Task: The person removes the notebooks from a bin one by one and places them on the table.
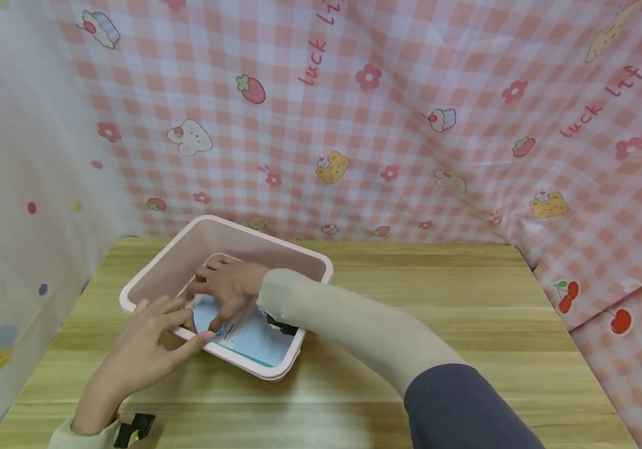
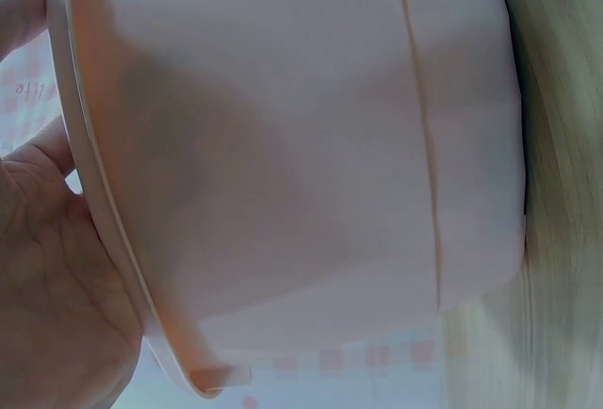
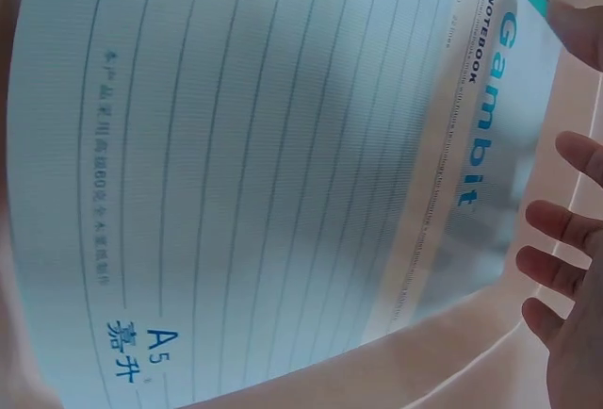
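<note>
A pale pink plastic storage bin [image 1: 248, 236] stands at the left of the table. Flat on its bottom lies a notebook [image 1: 259, 340] with a light blue lined cover, a teal spine and the word "Gambit". My right hand [image 1: 228, 287] reaches down into the bin above it. The right wrist view shows the fingers spread beyond the notebook's printed end, thumb [image 3: 577, 34] right at the teal spine. My left hand [image 1: 153, 340] rests at the bin's near left rim, palm outside, with thumb and fingers reaching loosely over the rim.
The wood-grain table [image 1: 422, 312] runs on to the right of the bin. A pink checked cloth [image 1: 298, 125] hangs behind it, and a pale patterned cloth [image 1: 23, 156] hangs at the left. A black strap piece [image 1: 134, 430] sits by the left wrist.
</note>
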Motion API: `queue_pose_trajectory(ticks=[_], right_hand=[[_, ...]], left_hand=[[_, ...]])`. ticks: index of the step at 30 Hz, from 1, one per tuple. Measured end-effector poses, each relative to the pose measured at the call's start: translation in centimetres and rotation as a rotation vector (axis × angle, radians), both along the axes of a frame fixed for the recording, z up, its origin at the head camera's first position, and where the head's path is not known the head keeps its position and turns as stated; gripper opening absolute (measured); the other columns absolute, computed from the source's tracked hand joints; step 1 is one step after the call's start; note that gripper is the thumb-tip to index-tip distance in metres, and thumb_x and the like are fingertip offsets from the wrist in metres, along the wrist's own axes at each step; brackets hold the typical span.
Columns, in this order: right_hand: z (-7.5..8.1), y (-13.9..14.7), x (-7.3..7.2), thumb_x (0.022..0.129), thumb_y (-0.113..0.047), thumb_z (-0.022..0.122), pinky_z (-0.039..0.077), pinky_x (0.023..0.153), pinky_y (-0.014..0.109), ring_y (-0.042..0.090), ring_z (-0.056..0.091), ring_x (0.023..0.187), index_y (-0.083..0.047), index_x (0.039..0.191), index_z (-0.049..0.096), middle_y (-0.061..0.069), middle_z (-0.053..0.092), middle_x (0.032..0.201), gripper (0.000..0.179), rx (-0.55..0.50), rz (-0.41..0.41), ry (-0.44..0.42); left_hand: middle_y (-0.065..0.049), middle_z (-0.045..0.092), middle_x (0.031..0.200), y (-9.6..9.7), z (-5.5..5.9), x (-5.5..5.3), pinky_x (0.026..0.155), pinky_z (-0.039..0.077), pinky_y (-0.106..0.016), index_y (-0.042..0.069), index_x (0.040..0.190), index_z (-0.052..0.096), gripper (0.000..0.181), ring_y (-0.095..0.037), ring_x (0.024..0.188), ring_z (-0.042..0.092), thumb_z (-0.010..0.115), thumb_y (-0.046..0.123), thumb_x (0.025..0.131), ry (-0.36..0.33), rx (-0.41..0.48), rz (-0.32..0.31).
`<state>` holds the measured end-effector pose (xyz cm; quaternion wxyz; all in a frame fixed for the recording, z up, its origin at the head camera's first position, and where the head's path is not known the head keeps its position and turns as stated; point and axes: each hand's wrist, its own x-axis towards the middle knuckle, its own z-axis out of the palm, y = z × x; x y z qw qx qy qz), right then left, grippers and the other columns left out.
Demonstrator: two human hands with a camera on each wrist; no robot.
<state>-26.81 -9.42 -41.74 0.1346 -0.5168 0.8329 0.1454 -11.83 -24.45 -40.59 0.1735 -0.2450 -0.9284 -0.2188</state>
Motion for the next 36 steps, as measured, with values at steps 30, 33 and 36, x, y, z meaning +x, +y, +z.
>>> queue_pose_trajectory(ticks=[30,33,36], right_hand=[[-0.48,-0.12,-0.11,0.08,-0.079,0.064,0.033,0.111,0.028,0.002,0.05,0.123,-0.031,0.131,0.042,-0.015,0.05,0.132,0.073,-0.083,0.008,-0.02],[-0.41,-0.15,-0.22,0.081,-0.076,0.066,0.037,0.105,0.026,0.002,0.054,0.114,-0.028,0.129,0.041,-0.015,0.055,0.123,0.073,-0.124,0.007,-0.032],[-0.3,-0.17,-0.32,0.082,-0.074,0.066,0.04,0.1,0.024,0.003,0.056,0.107,-0.027,0.126,0.042,-0.015,0.058,0.116,0.069,-0.146,0.022,-0.039]], left_hand=[[0.023,0.047,0.076,0.06,-0.29,-0.12,0.077,0.021,-0.024,0.039,0.072,0.051,0.038,0.002,0.077,0.039,0.088,0.031,0.078,0.036,0.039,-0.033],[0.023,0.047,0.076,0.04,-0.3,-0.2,0.077,0.021,-0.023,0.038,0.071,0.051,0.038,0.002,0.077,0.04,0.088,0.03,0.077,0.05,0.044,-0.041],[0.024,0.047,0.076,0.01,-0.28,-0.18,0.078,0.022,-0.023,0.039,0.071,0.052,0.038,0.002,0.077,0.041,0.088,0.031,0.077,0.044,0.04,-0.032]])
